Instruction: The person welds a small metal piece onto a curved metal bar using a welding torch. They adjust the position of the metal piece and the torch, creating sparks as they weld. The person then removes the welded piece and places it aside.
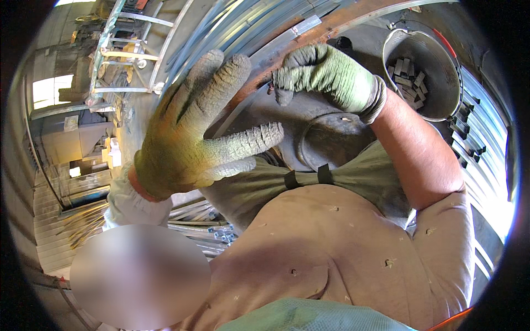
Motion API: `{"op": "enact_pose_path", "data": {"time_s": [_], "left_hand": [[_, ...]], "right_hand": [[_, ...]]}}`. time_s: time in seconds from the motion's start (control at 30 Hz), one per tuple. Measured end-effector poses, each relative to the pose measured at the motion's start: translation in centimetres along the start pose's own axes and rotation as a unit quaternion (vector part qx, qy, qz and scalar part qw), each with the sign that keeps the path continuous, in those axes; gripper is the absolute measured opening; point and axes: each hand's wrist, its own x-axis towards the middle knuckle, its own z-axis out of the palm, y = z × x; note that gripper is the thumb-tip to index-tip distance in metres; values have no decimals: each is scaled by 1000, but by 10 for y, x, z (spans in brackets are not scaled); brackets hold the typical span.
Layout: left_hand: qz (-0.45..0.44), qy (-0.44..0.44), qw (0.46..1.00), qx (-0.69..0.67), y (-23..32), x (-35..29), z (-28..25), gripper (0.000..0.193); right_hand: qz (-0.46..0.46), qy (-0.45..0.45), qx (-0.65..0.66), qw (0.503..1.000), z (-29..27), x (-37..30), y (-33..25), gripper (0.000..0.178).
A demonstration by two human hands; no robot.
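My left hand (193, 127), in a worn grey-green glove, is raised close to me with its fingers spread and nothing held. My right hand (326, 77), in a matching glove, is closed, the fingertips pressed together beside a rusty metal edge (359, 21). A tiny reddish-dark spot shows at those fingertips, too small to name. Beyond both hands lie long, blue-grey metal strips (221, 30). A short bright metal piece (307, 25) rests by the rusty edge, near my right hand.
At the upper right stands a bucket (390, 47) holding several short metal pieces (408, 80). A ladder-like metal frame (126, 89) is at upper left. Metal tubes (223, 234) lie at lower left, long profiles (488, 160) at right. A dark round object (337, 140) sits before my legs.
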Motion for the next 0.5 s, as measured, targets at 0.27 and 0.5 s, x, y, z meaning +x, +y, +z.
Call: {"op": "enact_pose_path", "data": {"time_s": [0.27, 0.5], "left_hand": [[-181, 108, 849, -485, -5, -8, 37, 108], [-122, 274, 496, -815, 22, 1, 83, 130]], "right_hand": [[106, -71, 22, 992, 6, -3, 24, 30], [125, -108, -141, 976, -8, -5, 37, 39]]}}
